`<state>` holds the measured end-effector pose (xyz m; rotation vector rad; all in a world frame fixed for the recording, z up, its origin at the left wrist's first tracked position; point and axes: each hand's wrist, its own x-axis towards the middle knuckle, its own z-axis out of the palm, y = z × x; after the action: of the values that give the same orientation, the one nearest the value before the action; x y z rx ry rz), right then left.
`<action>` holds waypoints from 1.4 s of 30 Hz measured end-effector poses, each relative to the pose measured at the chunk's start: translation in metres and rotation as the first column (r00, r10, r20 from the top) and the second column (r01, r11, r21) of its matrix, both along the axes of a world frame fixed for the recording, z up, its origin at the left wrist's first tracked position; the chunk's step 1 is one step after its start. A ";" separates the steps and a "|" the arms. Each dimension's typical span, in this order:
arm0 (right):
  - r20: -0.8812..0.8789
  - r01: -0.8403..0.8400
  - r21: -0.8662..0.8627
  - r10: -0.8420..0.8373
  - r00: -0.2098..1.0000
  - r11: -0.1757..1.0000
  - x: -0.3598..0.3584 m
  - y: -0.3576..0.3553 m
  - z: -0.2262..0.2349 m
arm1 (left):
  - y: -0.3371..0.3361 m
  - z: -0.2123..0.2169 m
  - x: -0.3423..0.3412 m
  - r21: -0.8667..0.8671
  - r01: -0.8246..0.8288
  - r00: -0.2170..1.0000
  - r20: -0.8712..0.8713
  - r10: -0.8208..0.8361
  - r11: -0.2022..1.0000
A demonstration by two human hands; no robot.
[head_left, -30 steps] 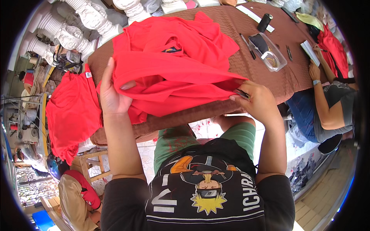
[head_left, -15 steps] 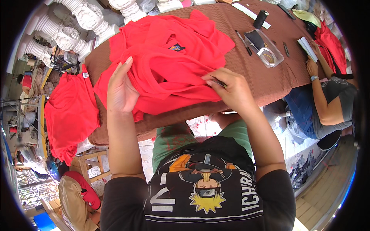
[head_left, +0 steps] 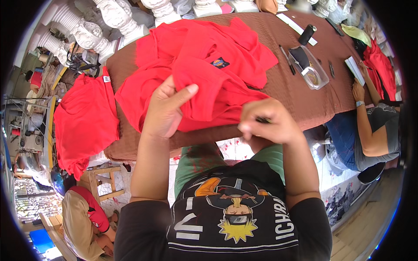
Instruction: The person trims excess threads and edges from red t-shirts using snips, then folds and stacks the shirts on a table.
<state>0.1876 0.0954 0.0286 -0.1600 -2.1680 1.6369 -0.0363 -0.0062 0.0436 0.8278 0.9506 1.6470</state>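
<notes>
Red garment [head_left: 213,82] heaped at centre to upper centre of frame, on the brown-covered worktop [head_left: 300,102]; dark label [head_left: 220,62] face up on it. Left hand [head_left: 165,108], centre left: grip closed on a fold, thumb over the front, other fingertips tucked behind cloth. Right hand [head_left: 272,119], right of centre: blurry, fingers curled in, pinching a small dark tool [head_left: 262,120]; can't tell from here if it touches the garment's right end too.

Edges: garment's lower side lies right along the worktop's front edge, both wrists out past it. Second red garment [head_left: 85,122], at left, drapes over the left edge. Room: strip of bare brown covering between the heap and the black pen [head_left: 287,60]; wider bare patch below the clear plastic box [head_left: 321,74], toward the front right edge. Black spool [head_left: 307,35] upper right, on the white strip [head_left: 289,25]. White balusters [head_left: 119,19] line the far edge, top left. Seated co-worker [head_left: 379,130] at the right rim, well apart from both hands.
</notes>
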 end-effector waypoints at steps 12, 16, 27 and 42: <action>0.029 0.482 -0.109 -0.482 0.876 0.869 -0.018 -0.028 0.008 | 0.009 0.015 0.028 -0.056 0.277 0.907 -0.313 -0.280 0.959; -0.341 0.456 -0.478 -0.637 0.691 0.751 0.027 0.006 0.035 | 0.030 0.045 0.019 -0.311 0.355 0.125 -0.919 -0.375 0.881; -0.526 0.365 -0.656 -0.747 0.407 0.661 0.075 0.050 0.071 | 0.047 0.100 -0.020 0.128 -0.242 -0.610 -0.791 -0.049 0.962; 0.157 0.962 -0.097 -0.951 0.267 0.254 0.168 0.086 -0.057 | -0.049 0.066 0.026 -0.520 0.355 -0.144 -0.852 -0.504 0.777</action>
<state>0.3560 0.1813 -0.0285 -1.3458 -1.3060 0.9838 -0.0103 -0.0556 0.1096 2.0944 1.3962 0.0595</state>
